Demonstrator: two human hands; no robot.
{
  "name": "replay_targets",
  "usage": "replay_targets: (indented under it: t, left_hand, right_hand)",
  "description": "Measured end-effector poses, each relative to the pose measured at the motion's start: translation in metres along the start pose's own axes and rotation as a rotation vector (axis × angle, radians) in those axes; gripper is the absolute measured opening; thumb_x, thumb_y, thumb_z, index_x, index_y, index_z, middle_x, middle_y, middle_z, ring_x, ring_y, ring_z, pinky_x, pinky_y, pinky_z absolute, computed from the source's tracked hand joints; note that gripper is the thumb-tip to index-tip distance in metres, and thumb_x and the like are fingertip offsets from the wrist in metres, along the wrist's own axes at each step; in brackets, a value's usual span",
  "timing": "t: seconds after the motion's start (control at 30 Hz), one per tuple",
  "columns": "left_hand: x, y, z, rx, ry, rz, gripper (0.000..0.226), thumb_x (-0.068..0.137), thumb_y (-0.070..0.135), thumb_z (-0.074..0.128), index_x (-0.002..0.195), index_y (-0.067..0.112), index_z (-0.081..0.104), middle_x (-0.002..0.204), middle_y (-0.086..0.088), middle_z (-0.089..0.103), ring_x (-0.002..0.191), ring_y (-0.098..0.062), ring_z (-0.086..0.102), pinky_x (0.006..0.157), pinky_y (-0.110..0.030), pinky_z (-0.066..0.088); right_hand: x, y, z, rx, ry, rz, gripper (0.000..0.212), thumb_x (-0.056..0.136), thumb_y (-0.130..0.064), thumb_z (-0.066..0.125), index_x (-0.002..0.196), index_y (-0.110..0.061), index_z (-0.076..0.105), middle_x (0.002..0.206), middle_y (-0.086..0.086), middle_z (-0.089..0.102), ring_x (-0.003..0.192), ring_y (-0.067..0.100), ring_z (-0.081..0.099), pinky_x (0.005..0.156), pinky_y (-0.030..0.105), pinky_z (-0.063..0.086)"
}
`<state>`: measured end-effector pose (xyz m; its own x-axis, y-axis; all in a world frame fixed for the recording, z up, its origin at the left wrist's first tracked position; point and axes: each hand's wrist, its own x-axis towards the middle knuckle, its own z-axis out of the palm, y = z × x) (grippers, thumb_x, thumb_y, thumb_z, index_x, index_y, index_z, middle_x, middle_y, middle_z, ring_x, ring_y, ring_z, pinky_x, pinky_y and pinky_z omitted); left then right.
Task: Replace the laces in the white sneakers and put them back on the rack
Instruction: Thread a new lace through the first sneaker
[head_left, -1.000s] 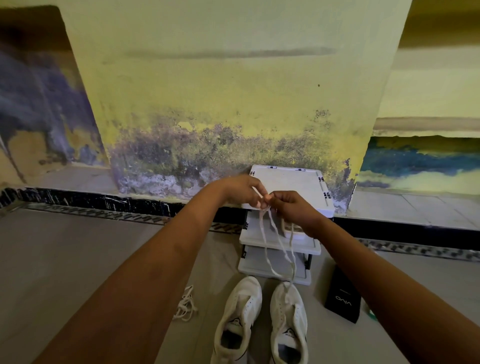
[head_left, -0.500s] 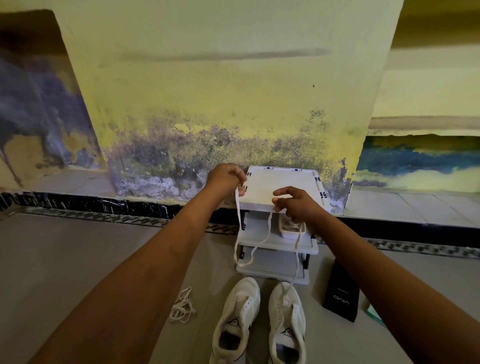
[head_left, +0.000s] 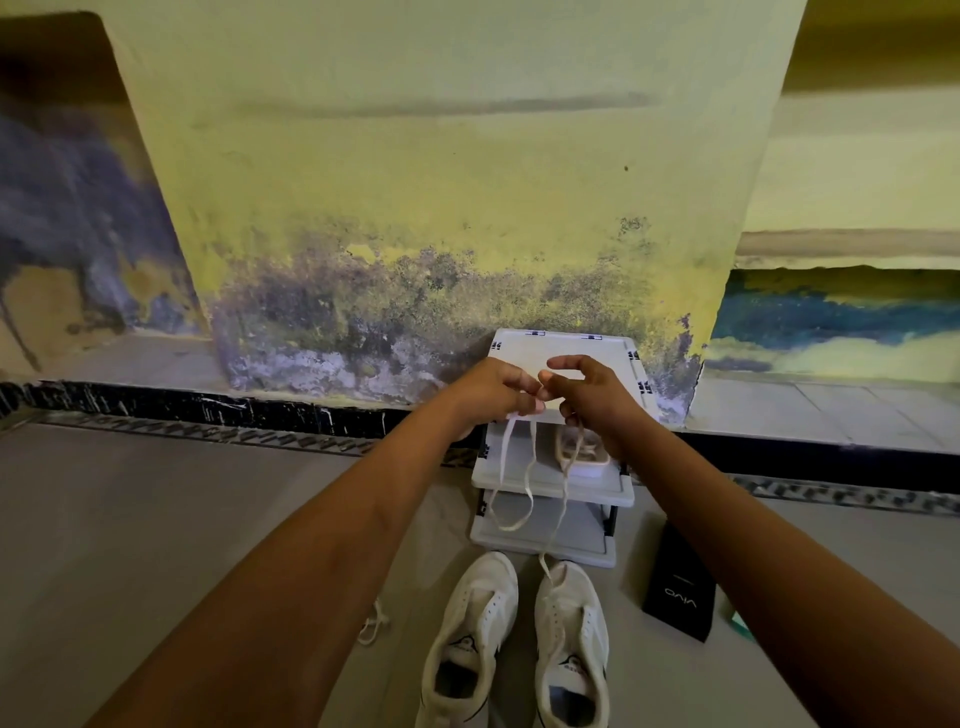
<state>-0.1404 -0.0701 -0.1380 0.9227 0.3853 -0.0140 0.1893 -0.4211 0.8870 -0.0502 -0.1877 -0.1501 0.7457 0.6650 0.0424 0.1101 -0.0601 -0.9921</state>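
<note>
over the rack (head_left: 597, 348), my left hand (head_left: 493, 392) and right hand (head_left: 587, 400) are pinching the lace (head_left: 511, 528). a black box (head_left: 678, 597) is lying nearby.

You have one view only, from the camera on your head, facing forward and down along both forearms. Your left hand (head_left: 493, 392) and right hand (head_left: 589, 397) meet just above the picture's middle, at arm's reach from the lens, pinching a lace (head_left: 511, 527). Beyond the hands the rack (head_left: 550, 486) stands against the wall (head_left: 441, 208). Beneath them, nearer you, lie the sneakers (head_left: 470, 623). The wide lens probably bends the edges.
</note>
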Motion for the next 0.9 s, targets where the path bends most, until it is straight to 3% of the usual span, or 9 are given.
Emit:
replay_targets:
  t: [0.17, 0.27, 0.37, 0.47, 0.53, 0.67, 0.73, 0.8, 0.9]
  left_hand:
    - [0.005, -0.014, 0.000, 0.125, 0.121, -0.098, 0.009, 0.087, 0.009, 0.065, 0.079, 0.006, 0.066, 0.075, -0.004, 0.061, 0.071, -0.016, 0.059, 0.072, -0.031, 0.050]
    - [0.008, -0.044, -0.008, 0.390, 0.251, -0.286, 0.016, 0.086, 0.013, 0.063, 0.096, 0.000, 0.067, 0.092, -0.014, 0.066, 0.085, -0.028, 0.064, 0.082, -0.038, 0.055]
    - [-0.009, -0.068, -0.009, 0.605, 0.268, -0.484, 0.021, 0.089, 0.016, 0.058, 0.105, 0.002, 0.060, 0.108, -0.015, 0.060, 0.099, -0.032, 0.060, 0.078, -0.036, 0.049]
    - [-0.010, -0.073, -0.009, 0.602, 0.254, -0.578, 0.026, 0.089, 0.016, 0.057, 0.109, -0.001, 0.059, 0.114, -0.017, 0.058, 0.103, -0.032, 0.058, 0.077, -0.036, 0.048]
    - [0.000, -0.061, -0.010, 0.448, 0.311, -0.536, 0.027, 0.088, 0.013, 0.058, 0.109, -0.004, 0.059, 0.116, -0.019, 0.059, 0.105, -0.033, 0.059, 0.082, -0.037, 0.050]
    - [0.012, -0.015, 0.003, -0.138, 0.250, -0.138, 0.030, 0.088, -0.005, 0.052, 0.115, 0.003, 0.062, 0.115, -0.009, 0.058, 0.111, -0.029, 0.058, 0.090, -0.035, 0.050]
    - [0.011, 0.004, 0.011, -0.182, 0.120, -0.012, 0.038, 0.087, -0.010, 0.052, 0.121, 0.007, 0.060, 0.115, -0.004, 0.056, 0.108, -0.024, 0.059, 0.086, -0.027, 0.049]
    - [0.012, 0.016, 0.018, -0.158, 0.031, 0.066, 0.041, 0.086, -0.012, 0.052, 0.121, 0.007, 0.060, 0.108, -0.006, 0.059, 0.093, -0.017, 0.059, 0.078, -0.022, 0.049]
    - [0.014, 0.018, 0.026, -0.129, 0.005, 0.100, 0.033, 0.086, -0.008, 0.056, 0.114, 0.006, 0.063, 0.088, -0.003, 0.063, 0.074, -0.008, 0.056, 0.068, -0.019, 0.045]
  right_hand:
    - [-0.001, -0.001, -0.006, -0.011, -0.100, 0.066, 0.008, 0.094, -0.015, 0.055, 0.095, -0.009, 0.060, 0.073, 0.005, 0.057, 0.049, 0.011, 0.049, 0.042, 0.017, 0.041]
    - [0.003, -0.008, -0.016, 0.082, -0.070, 0.060, 0.018, 0.097, -0.011, 0.045, 0.094, -0.007, 0.063, 0.068, 0.002, 0.047, 0.050, 0.012, 0.039, 0.045, 0.019, 0.036]
    - [0.003, -0.015, -0.029, 0.290, -0.095, 0.052, 0.022, 0.098, -0.011, 0.040, 0.093, -0.009, 0.061, 0.065, 0.000, 0.043, 0.049, 0.011, 0.035, 0.045, 0.018, 0.032]
    - [-0.001, -0.016, -0.040, 0.382, -0.122, 0.060, 0.024, 0.099, -0.011, 0.038, 0.094, -0.009, 0.061, 0.064, 0.000, 0.046, 0.049, 0.010, 0.041, 0.045, 0.018, 0.038]
    - [-0.004, -0.014, -0.043, 0.352, -0.145, 0.075, 0.026, 0.098, -0.007, 0.036, 0.096, -0.010, 0.062, 0.069, 0.001, 0.054, 0.053, 0.011, 0.046, 0.049, 0.018, 0.045]
    - [-0.005, -0.011, -0.043, 0.296, -0.157, 0.096, 0.028, 0.096, 0.002, 0.038, 0.098, -0.011, 0.062, 0.085, 0.004, 0.066, 0.068, 0.013, 0.058, 0.058, 0.018, 0.053]
    - [-0.004, -0.011, -0.041, 0.331, -0.155, 0.091, 0.029, 0.096, 0.005, 0.036, 0.100, -0.007, 0.062, 0.089, 0.008, 0.067, 0.071, 0.015, 0.061, 0.061, 0.019, 0.055]
    - [-0.004, -0.010, -0.038, 0.338, -0.166, 0.065, 0.034, 0.093, 0.013, 0.033, 0.105, -0.001, 0.062, 0.089, 0.009, 0.066, 0.076, 0.016, 0.062, 0.066, 0.020, 0.057]
    - [-0.004, -0.008, -0.037, 0.360, -0.180, 0.034, 0.038, 0.089, 0.019, 0.034, 0.101, 0.000, 0.065, 0.084, 0.008, 0.069, 0.075, 0.013, 0.066, 0.071, 0.021, 0.057]
